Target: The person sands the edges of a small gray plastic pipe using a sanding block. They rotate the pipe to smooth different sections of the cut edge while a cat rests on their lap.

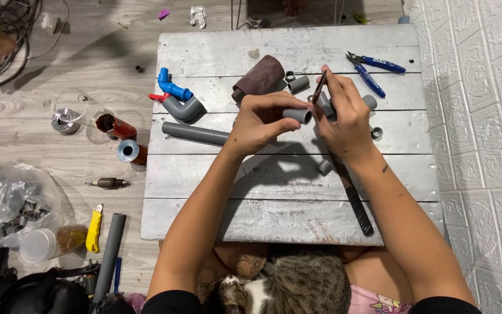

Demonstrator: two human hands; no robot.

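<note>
Left hand point(261, 119) pinching short grey pipe point(298, 115) above worktop point(274, 218). Right hand point(344, 113) gripping thin tool point(319, 87) at pipe mouth. Might slip, poke fingers; pipe might drop, roll off, near cat point(289, 288).

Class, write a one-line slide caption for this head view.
Left hand holds a short grey pipe piece; right hand works it with a thin tool.

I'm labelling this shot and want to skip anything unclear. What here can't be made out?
- Head view: the tip of the thin tool in the right hand is too small to tell its kind.
- The left hand covers most of the short grey pipe piece.
- The right forearm hides the upper part of the black bar on the table.
- The bottom edge cuts off the cat.
- The contents of the plastic bag are blurred.
</note>
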